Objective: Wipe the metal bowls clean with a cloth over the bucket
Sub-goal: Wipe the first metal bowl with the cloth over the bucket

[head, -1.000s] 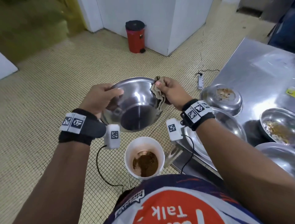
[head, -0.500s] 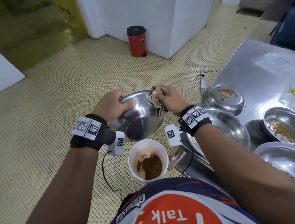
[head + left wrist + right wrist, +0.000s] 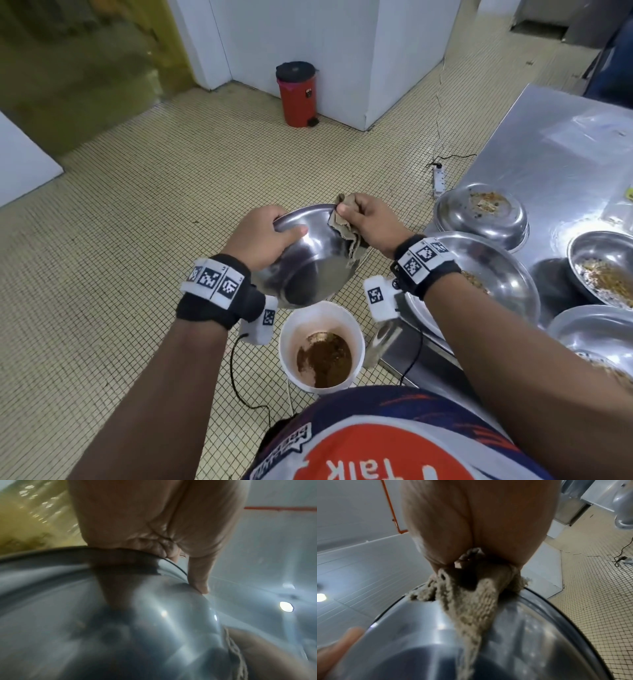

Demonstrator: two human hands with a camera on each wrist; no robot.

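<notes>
My left hand (image 3: 260,236) gripped the bowl (image 3: 308,267) by its rim, thumb inside and fingers (image 3: 197,574) curled behind; the bowl was tilted, its hollow facing me and its lower edge hanging over the bucket (image 3: 322,349) of brown slop on the tiled floor (image 3: 120,257); my right hand (image 3: 370,222) pinched the cloth (image 3: 346,229) over the far right rim, the loose end trailing down the inner wall; to my right stood the steel desk (image 3: 548,154) with more soiled bowls (image 3: 481,214); a red bin (image 3: 297,94) stood by the white wall.
</notes>
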